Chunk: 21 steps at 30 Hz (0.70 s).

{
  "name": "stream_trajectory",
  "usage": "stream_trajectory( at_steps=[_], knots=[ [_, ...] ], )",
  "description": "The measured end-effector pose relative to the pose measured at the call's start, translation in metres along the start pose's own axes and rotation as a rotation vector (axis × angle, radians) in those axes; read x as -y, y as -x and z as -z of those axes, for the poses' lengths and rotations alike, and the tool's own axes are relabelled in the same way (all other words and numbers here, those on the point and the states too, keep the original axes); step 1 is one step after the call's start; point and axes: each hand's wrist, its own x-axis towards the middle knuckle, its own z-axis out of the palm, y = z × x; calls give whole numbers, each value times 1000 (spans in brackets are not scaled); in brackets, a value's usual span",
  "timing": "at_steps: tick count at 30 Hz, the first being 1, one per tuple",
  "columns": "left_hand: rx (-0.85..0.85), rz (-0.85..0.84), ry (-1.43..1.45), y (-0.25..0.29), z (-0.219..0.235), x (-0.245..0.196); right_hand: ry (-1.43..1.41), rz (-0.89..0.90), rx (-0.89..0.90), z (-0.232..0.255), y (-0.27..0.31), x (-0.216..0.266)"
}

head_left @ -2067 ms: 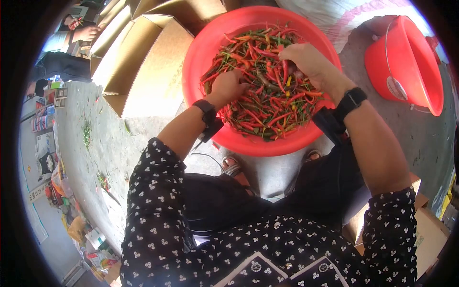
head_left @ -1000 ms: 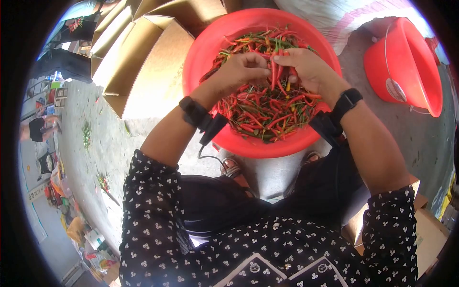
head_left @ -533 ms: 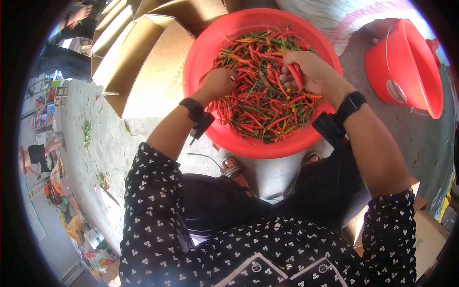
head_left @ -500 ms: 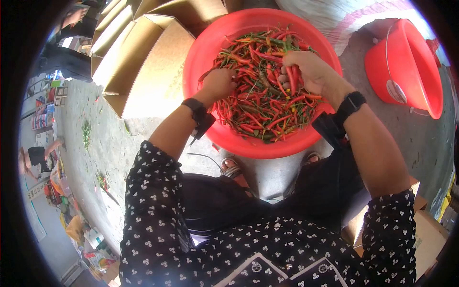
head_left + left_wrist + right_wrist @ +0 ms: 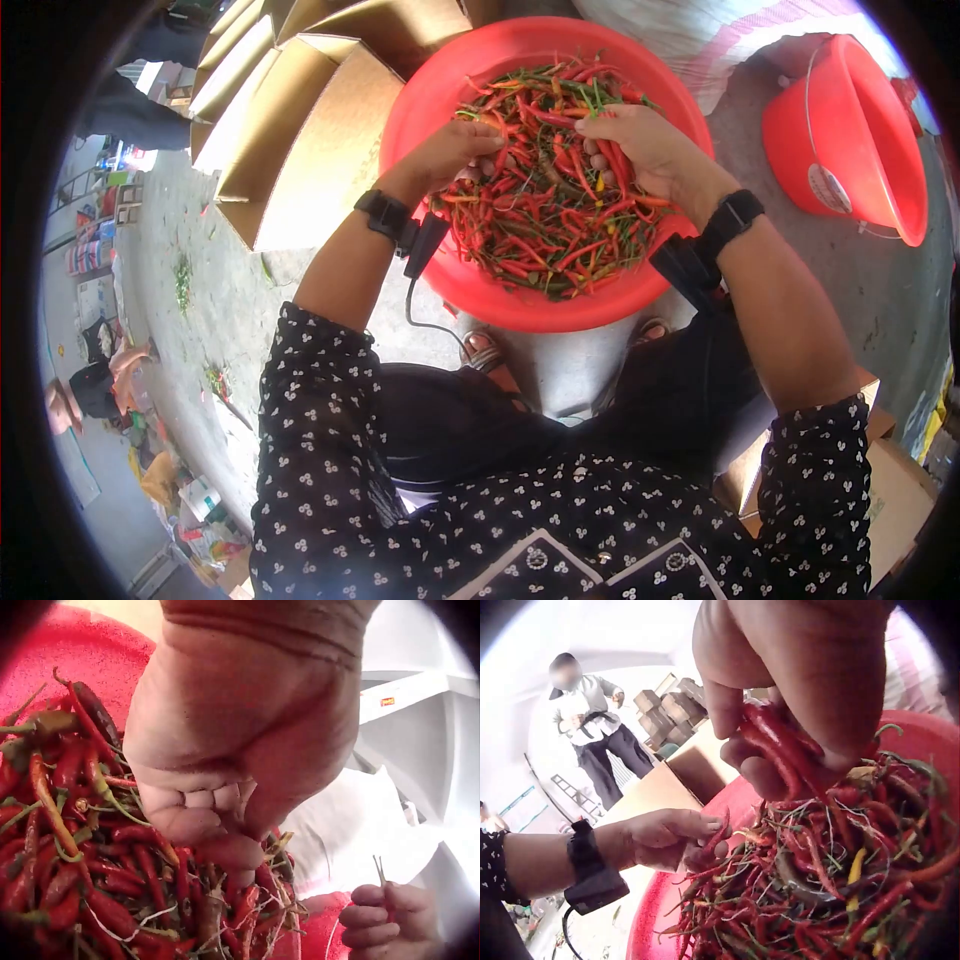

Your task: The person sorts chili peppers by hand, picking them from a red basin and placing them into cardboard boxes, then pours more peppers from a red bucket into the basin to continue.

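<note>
A large red plastic basin holds a heap of chili peppers, mostly red with green stems, a few yellow or dark. Over the heap's left side, my left hand pinches one red chili between thumb and fingers. My right hand is over the right side, gripping several red chilies that hang below its curled fingers. Green stems stick up past its thumb in the head view. The two hands face each other, a short gap apart.
Open cardboard boxes stand left of the basin. A red bucket with a wire handle is at right, tilted. A white woven sack lies behind. Another person stands beyond the boxes.
My left hand came away from beside the right hand, dipped to the heap's left side, and has risen slightly with a chili. My right hand stays nearly in place with its chilies.
</note>
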Motion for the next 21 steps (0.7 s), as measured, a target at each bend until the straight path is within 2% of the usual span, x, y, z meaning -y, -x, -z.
stream_trajectory(
  at_steps=[4, 7, 9, 10, 11, 12, 13, 15, 16, 18, 21],
  knots=[
    [95, -20, -124, 0, -10, -4, -10, 3, -7, 0, 2, 0],
    [197, 28, -171, 3, -19, -11, 7, 5, -13, 1, 5, 2],
    [116, 26, -459, 0, -14, -13, 16, 11, -26, 2, 8, 4],
    [115, 25, -460, -8, -4, -2, 25, 5, -24, 3, 9, 5],
    [-74, -114, -742, -20, 11, 19, 35, -2, -23, 4, 10, 6],
    [-270, -257, -1017, -21, 12, 21, 37, -1, -24, 5, 9, 6],
    [-269, -259, -1016, -22, 12, 23, 42, -5, -22, 7, 7, 5],
    [-285, -72, -978, -17, 8, 25, 47, -8, -20, 9, 5, 3],
    [-287, -72, -978, -12, 0, 25, 65, -17, -45, 10, 6, 2],
    [-470, -179, -1298, -10, -18, 23, 89, -20, -66, 12, 5, 2],
    [-552, -231, -1354, -20, -29, 30, 124, -28, -73, 15, 5, 2]
  ],
)
